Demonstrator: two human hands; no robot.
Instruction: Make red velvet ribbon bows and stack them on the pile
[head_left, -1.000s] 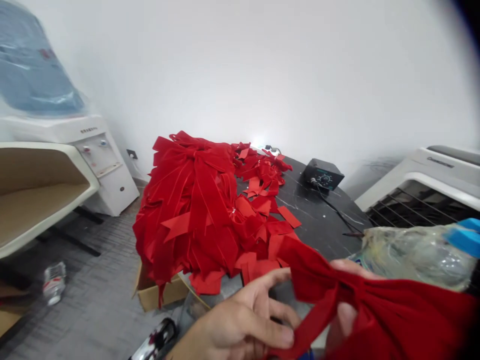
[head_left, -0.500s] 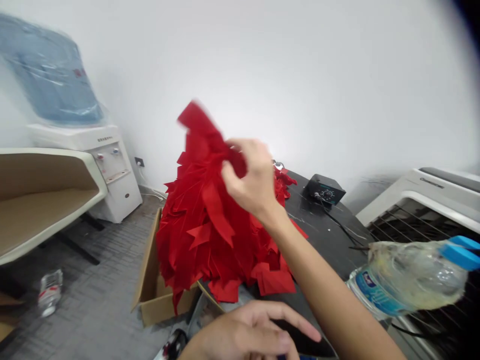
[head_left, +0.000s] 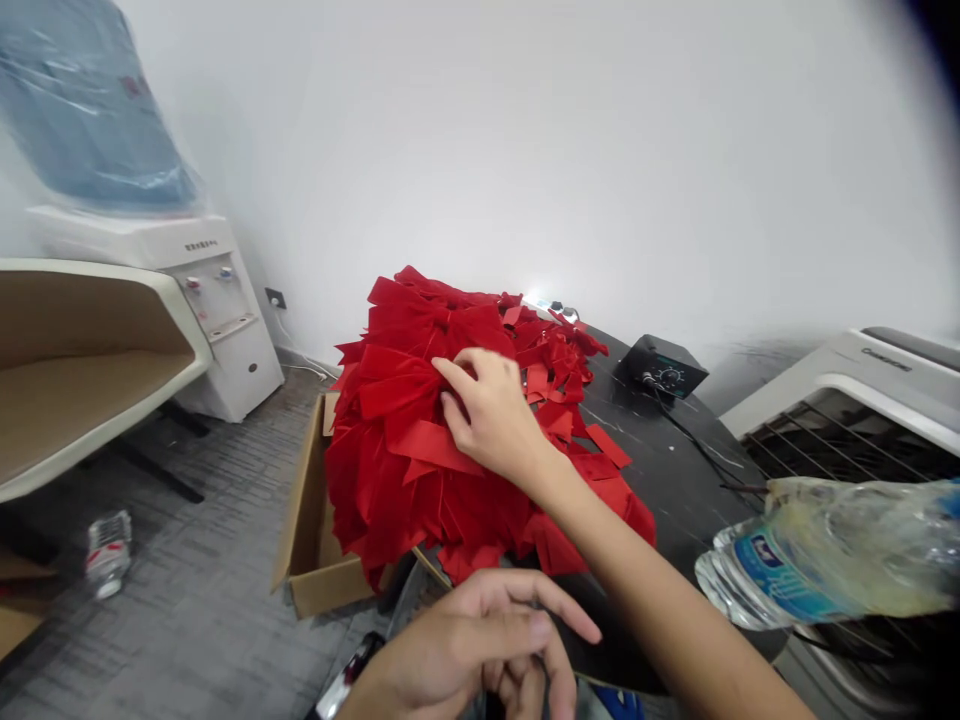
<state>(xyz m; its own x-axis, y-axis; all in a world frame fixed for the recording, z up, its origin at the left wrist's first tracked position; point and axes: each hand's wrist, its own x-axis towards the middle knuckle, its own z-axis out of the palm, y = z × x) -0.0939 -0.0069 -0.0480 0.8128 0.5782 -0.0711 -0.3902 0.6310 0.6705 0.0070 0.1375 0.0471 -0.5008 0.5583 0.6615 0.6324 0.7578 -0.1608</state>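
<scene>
Centrally, the right hand sets thumb and forefinger at the gathered middle of a red bow; whether those fingers pinch the cloth or only press it, I cannot tell. The bow lies on the near slope of a heaped pile of red bows. Nearer the viewer, the left hand hangs with fingers loosely curled and parted, nothing visible between them.

The heap looks precarious: it bulges past the left side of the dark table, so a push or snagged ribbon tail could send bows down toward the open cardboard box or the floor. The right forearm, crossing above the near edge of the pile, might sweep pieces off if it dropped.

Farther right, a black box has a dial whose markings are too small to read. A tilted plastic bottle bears a blue label with pale, illegible lettering. Dark lettering on a white machine with a grille is blurred. At far left, the white water dispenser carries a line of characters, also unreadable.
</scene>
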